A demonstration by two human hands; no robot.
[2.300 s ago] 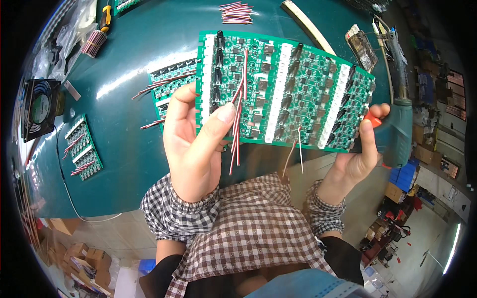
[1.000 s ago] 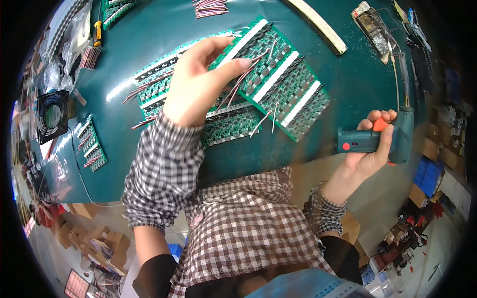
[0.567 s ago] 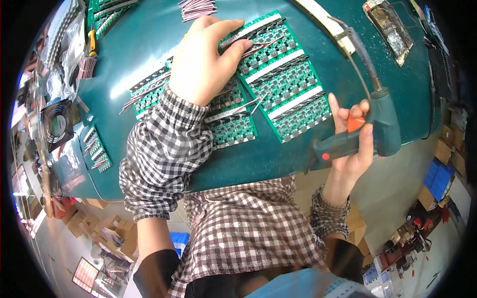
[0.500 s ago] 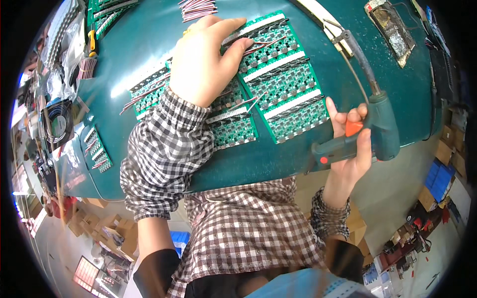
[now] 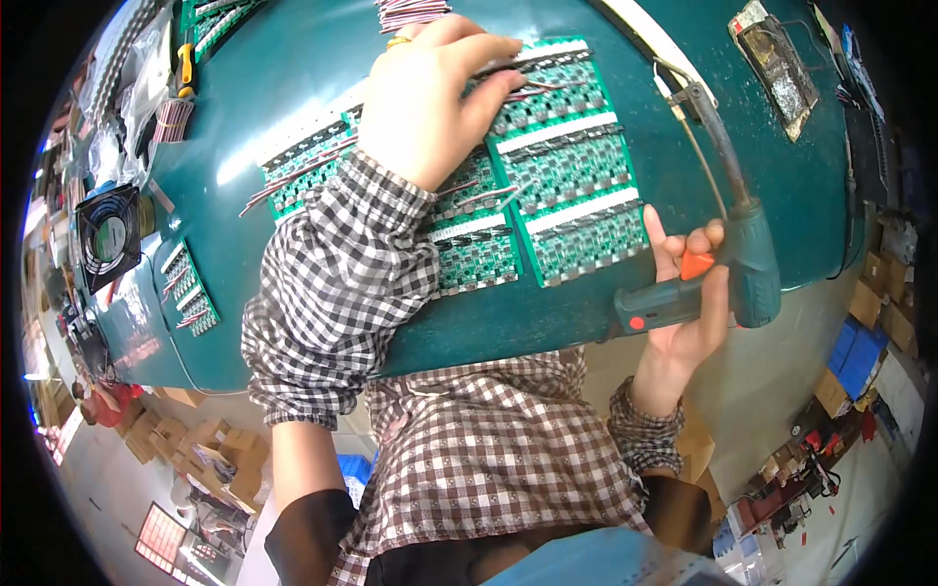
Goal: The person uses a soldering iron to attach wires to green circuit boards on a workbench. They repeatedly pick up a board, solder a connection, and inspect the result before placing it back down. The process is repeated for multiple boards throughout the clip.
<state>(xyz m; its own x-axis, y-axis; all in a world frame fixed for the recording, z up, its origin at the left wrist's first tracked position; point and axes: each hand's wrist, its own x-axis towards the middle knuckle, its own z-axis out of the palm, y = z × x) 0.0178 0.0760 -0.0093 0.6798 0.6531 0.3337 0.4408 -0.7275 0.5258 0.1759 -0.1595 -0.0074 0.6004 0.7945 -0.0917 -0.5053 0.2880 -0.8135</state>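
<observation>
My left hand (image 5: 430, 103) lies over the upper part of the green circuit boards, its thumb and index finger stretched to the right and apart. Its other fingertips are hidden. Red, black and white wires (image 5: 540, 88) stick out by the thumb tip on the right circuit board panel (image 5: 576, 176), which carries white strips and rows of black parts. Part of the left panel (image 5: 476, 259) shows beside my sleeve, with loose wires across it. In my right hand (image 5: 689, 293) is a green soldering gun (image 5: 752, 269) with an orange trigger, its metal barrel pointing up and away, off the boards.
A wire bundle (image 5: 412, 12) lies at the far edge. A soldering tray (image 5: 777, 73) sits at far right, near a pale curved bar (image 5: 653, 34). At left are a yellow screwdriver (image 5: 186, 68), a black fan (image 5: 109, 237) and a small board (image 5: 189, 290). The table's near edge runs before my apron.
The whole view has turned slightly, so the boards and my left hand appear farther right. My left hand keeps its place over the boards, and my right hand still holds the soldering gun.
</observation>
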